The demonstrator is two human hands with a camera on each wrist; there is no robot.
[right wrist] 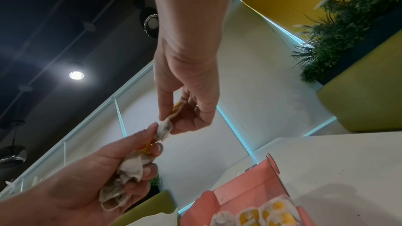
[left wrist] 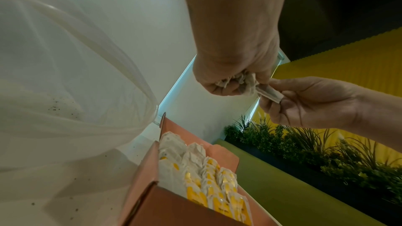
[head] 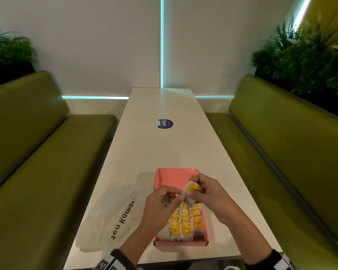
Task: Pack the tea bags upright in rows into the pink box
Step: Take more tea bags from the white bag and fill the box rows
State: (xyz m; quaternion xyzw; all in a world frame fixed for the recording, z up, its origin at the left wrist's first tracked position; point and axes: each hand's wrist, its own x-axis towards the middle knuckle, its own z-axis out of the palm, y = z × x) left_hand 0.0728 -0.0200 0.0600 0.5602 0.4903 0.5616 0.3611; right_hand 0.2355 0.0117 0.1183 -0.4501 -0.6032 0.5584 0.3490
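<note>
The pink box (head: 176, 175) lies open on the white table (head: 164, 149), its near half filled with upright rows of tea bags (head: 184, 224) with yellow tags. Both hands hover above the box's middle. My right hand (head: 200, 189) pinches one tea bag (head: 191, 191) with a yellow tag, seen edge-on in the right wrist view (right wrist: 167, 126). My left hand (head: 169, 197) grips a crumpled bunch of tea bags (right wrist: 128, 174) in its palm, and its fingertips touch the single bag's lower end. The box (left wrist: 152, 186) and its rows (left wrist: 208, 178) show below in the left wrist view.
A clear plastic bag (head: 109, 215) with black lettering lies left of the box on the table. A round blue sticker (head: 165, 123) sits farther up the table. Green benches (head: 37, 152) flank both sides, with plants (head: 308, 55) behind them.
</note>
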